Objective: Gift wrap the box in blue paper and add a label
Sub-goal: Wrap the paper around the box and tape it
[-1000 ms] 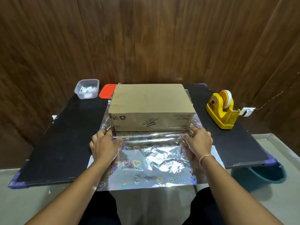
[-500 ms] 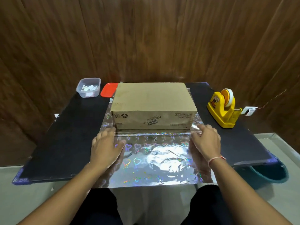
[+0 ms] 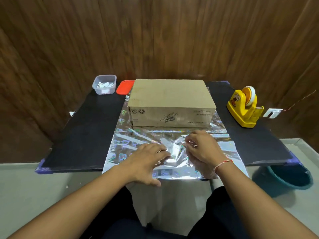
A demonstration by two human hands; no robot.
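A clear plastic container holding white scraps sits at the black table's far left corner, with a red lid just beside it. A teal bucket stands on the floor at right, against wood-panelled walls.

a home craft corner: wood-panelled wall, black table, tape dispenser.
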